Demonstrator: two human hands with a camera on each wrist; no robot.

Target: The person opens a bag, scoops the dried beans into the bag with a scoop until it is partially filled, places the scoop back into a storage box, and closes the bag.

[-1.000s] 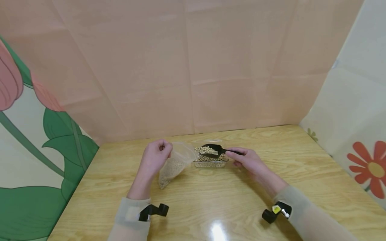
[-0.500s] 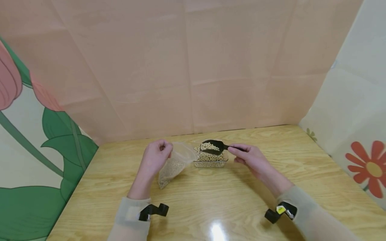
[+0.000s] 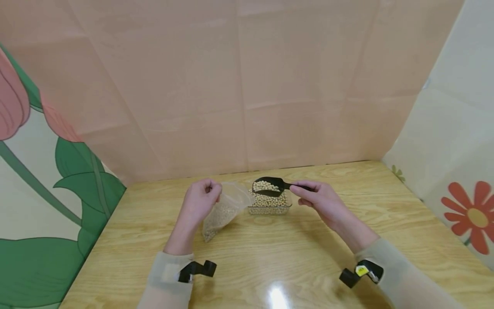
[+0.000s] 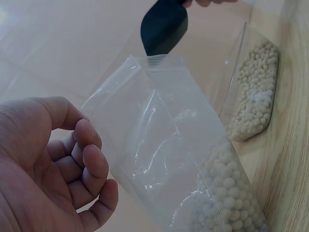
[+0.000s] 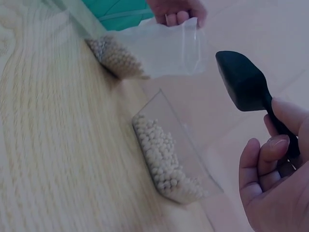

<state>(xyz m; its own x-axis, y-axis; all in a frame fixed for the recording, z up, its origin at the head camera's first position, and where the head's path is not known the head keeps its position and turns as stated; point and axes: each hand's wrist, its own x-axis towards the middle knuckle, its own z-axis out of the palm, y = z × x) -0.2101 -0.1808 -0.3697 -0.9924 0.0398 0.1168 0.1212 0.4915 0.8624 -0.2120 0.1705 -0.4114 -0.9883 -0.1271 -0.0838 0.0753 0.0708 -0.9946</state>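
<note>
My left hand [image 3: 198,201] pinches the upper edge of a clear zip bag [image 4: 159,130], its mouth spread toward the right. Pale round beans [image 4: 229,193] fill the bag's bottom corner, which hangs at or just above the table; contact is not clear. In my right hand [image 3: 322,201] is the handle of a black scoop [image 3: 275,184], heaped with the same beans. The scoop hangs over a clear rectangular container [image 5: 166,150] of beans, its tip near the bag's mouth. The wrist views show only the scoop's underside.
Under everything is a wood-grain table [image 3: 247,257]. A pinkish sheet [image 3: 239,94] rises behind its far edge. Painted flowers and leaves decorate the walls at left and right [image 3: 478,216].
Loaded with beans, the scoop has been raised from the container and shifted slightly left toward the bag. My left hand and the bag stay nearly still.
</note>
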